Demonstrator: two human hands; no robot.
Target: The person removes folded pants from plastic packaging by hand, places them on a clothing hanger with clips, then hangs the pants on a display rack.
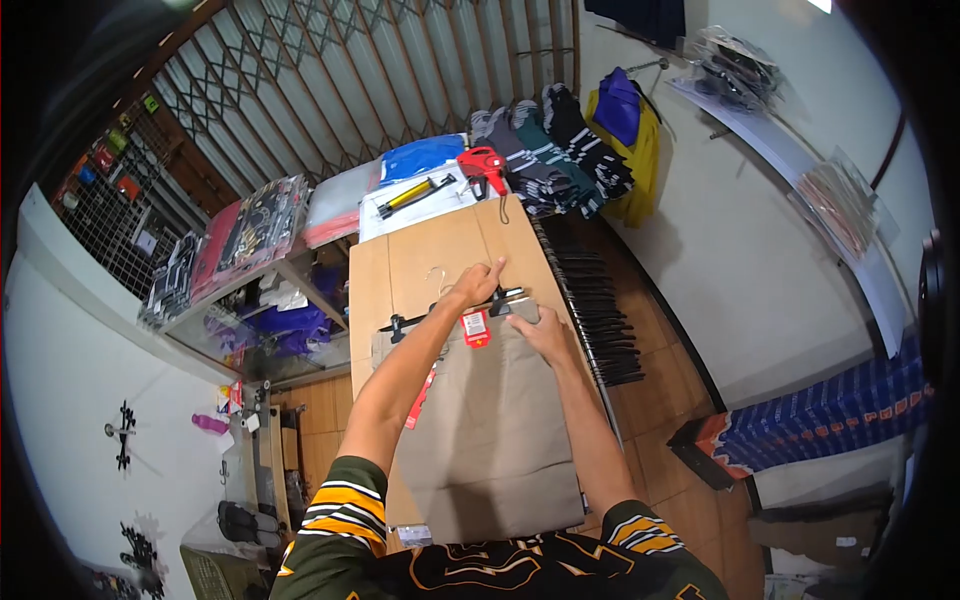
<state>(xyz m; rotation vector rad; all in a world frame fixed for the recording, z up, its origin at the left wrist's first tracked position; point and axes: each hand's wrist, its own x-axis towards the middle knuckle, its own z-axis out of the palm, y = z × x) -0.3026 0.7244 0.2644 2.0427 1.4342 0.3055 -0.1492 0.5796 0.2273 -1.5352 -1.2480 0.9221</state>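
Note:
Beige trousers (500, 420) lie folded on a wooden table, their waistband toward the far side. A black clip hanger (397, 329) lies along the waistband, with one clip at the left and another at the right. My left hand (476, 284) is closed over the hanger bar beside the right clip, its fingertips partly hidden. With thumb and fingers, my right hand (541, 331) pinches the right corner of the waistband, just below that clip. A red and white tag (477, 327) hangs from the waistband; a second red tag (420, 401) shows beside my left forearm.
Past the wooden tabletop (480, 225) lie a red tagging gun (485, 168), a yellow and black tool (412, 196) and bagged garments (425, 157). Folded socks (545, 150) sit behind. A row of black hangers (600, 320) runs along the right side. A glass cabinet (215, 345) stands left.

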